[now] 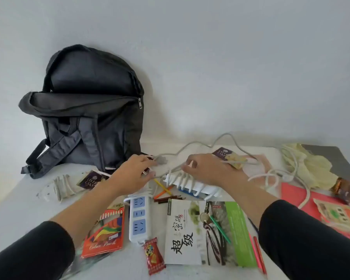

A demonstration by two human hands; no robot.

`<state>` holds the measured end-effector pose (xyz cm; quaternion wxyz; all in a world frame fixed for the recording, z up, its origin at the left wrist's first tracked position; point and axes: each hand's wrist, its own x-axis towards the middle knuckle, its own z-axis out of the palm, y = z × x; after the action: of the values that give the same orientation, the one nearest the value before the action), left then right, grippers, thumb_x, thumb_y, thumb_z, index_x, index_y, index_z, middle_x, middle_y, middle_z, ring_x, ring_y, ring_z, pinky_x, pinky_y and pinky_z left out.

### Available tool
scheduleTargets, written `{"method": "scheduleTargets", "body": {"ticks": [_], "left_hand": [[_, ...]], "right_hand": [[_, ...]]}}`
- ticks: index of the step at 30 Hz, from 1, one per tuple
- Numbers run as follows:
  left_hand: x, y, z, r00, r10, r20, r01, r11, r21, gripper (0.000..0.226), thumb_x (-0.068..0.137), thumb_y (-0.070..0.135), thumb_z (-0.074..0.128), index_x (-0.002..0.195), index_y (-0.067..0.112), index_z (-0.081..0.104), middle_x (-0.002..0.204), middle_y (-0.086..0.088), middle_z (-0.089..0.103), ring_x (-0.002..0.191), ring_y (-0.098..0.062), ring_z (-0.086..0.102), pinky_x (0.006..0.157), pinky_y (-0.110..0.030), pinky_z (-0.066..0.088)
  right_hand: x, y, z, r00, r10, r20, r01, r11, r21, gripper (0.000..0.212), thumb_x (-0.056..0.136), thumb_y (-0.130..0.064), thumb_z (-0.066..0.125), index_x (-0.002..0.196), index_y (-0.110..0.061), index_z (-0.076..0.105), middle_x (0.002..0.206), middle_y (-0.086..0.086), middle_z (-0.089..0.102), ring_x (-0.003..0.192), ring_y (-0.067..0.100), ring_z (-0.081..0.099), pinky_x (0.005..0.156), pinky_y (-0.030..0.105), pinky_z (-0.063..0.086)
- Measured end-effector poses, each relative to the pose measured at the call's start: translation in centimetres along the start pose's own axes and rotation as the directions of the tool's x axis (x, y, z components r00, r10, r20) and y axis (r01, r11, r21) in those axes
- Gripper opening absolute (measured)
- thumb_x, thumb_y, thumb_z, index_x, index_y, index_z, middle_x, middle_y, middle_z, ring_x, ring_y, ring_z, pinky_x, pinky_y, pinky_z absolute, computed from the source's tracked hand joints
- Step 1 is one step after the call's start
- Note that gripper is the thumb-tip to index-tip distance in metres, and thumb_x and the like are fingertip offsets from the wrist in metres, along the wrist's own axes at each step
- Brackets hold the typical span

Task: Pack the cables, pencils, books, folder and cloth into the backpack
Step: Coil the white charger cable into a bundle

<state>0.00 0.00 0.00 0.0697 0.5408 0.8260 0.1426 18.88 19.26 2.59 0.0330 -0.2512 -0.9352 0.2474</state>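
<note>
the step now is the cables. mid frame, the left hand point(137, 172) curls its grip round the plug end of the grey cable point(227, 135), and the right hand point(206, 168) pinches it nearby. the backpack point(85, 110) stands open at the upper left. next, i think: gather the loose cable, then lift it in.

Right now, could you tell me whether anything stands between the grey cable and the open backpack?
Nothing visible does. The left hand and right hand hold the grey cable just right of the backpack, whose top gapes open.
</note>
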Motion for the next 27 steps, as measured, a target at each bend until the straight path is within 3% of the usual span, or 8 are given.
{"method": "scheduleTargets", "body": {"ticks": [3,7,12,17,21,23,25,27], "left_hand": [[-0.3,0.9,0.9,1.0,-0.012,-0.016,0.015,0.981,0.193,0.047,0.104,0.056,0.035,0.147,0.04,0.046,0.142,0.013,0.047,0.137,-0.011,0.032,0.103,-0.042,0.02],[0.1,2.5,2.1,0.994,0.045,0.101,-0.061,0.986,0.156,0.067,0.097,0.072,0.021,0.151,0.036,0.039,0.148,0.011,0.046,0.142,-0.014,0.03,0.113,-0.053,0.021],[1.0,3.8,3.3,0.99,0.007,0.14,-0.044,0.964,0.262,0.066,0.101,0.069,0.028,0.156,0.033,0.028,0.143,0.008,0.055,0.145,-0.014,0.031,0.113,-0.061,0.011],[1.7,4.1,2.9,0.993,-0.046,0.105,0.021,0.974,0.226,0.063,0.096,0.074,0.038,0.15,0.041,0.039,0.136,0.016,0.058,0.14,-0.012,0.034,0.113,-0.059,0.013],[1.8,4.4,1.3,0.997,-0.065,0.05,0.07,0.992,-0.107,0.07,0.079,0.083,0.047,0.138,0.047,0.054,0.122,0.023,0.056,0.128,-0.005,0.038,0.108,-0.044,0.017],[2.2,5.0,0.1,0.997,-0.075,-0.019,0.065,0.946,-0.318,0.055,0.081,0.073,0.061,0.129,0.048,0.058,0.12,0.02,0.059,0.12,-0.003,0.046,0.107,-0.039,0.028],[2.6,5.8,-0.9,0.995,-0.09,-0.049,0.047,0.828,-0.559,0.042,0.084,0.061,0.069,0.122,0.044,0.062,0.117,0.013,0.064,0.112,-0.005,0.057,0.103,-0.033,0.043],[2.8,6.6,-1.6,0.993,-0.108,-0.035,0.045,0.658,-0.752,0.041,0.086,0.061,0.064,0.12,0.037,0.067,0.115,0.004,0.069,0.11,-0.013,0.064,0.102,-0.038,0.051]], "right_hand": [[-0.4,0.3,1.3,0.994,-0.02,0.111,0.042,0.98,-0.193,0.058,0.091,-0.068,0.056,0.129,-0.024,0.061,0.111,-0.001,0.068,0.112,0.017,0.059,0.083,0.032,0.046],[-1.1,0.7,2.2,0.991,-0.069,0.111,0.098,0.956,-0.275,0.066,0.088,-0.068,0.059,0.137,-0.023,0.057,0.133,0.002,0.058,0.131,0.022,0.047,0.103,0.037,0.041],[-1.9,1.7,2.8,0.981,-0.096,0.166,0.158,0.898,-0.41,0.08,0.083,-0.067,0.064,0.147,-0.024,0.043,0.133,-0.004,0.058,0.132,0.024,0.04,0.099,0.042,0.044],[-1.7,2.2,3.0,0.992,-0.079,0.102,0.108,0.939,-0.327,0.066,0.088,-0.053,0.064,0.145,-0.027,0.047,0.137,-0.008,0.059,0.138,0.022,0.034,0.101,0.045,0.036],[-2.0,2.4,2.2,0.997,-0.079,0.002,0.079,0.99,-0.115,0.063,0.085,-0.048,0.069,0.143,-0.032,0.051,0.13,-0.012,0.06,0.137,0.008,0.033,0.107,0.037,0.027],[-2.1,2.2,1.3,0.997,-0.056,-0.059,0.059,0.997,0.052,0.054,0.083,-0.047,0.071,0.134,-0.037,0.056,0.123,-0.019,0.061,0.122,-0.001,0.046,0.108,0.038,0.035],[-1.9,2.2,0.5,0.999,0.005,-0.037,0.002,0.985,0.173,0.047,0.083,-0.053,0.071,0.127,-0.043,0.057,0.109,-0.021,0.065,0.101,-0.004,0.057,0.092,0.032,0.045],[-1.8,2.3,-0.4,0.999,0.042,-0.01,-0.037,0.957,0.288,0.049,0.081,-0.062,0.071,0.126,-0.049,0.057,0.108,-0.018,0.069,0.098,0.004,0.064,0.09,0.036,0.052]]}}
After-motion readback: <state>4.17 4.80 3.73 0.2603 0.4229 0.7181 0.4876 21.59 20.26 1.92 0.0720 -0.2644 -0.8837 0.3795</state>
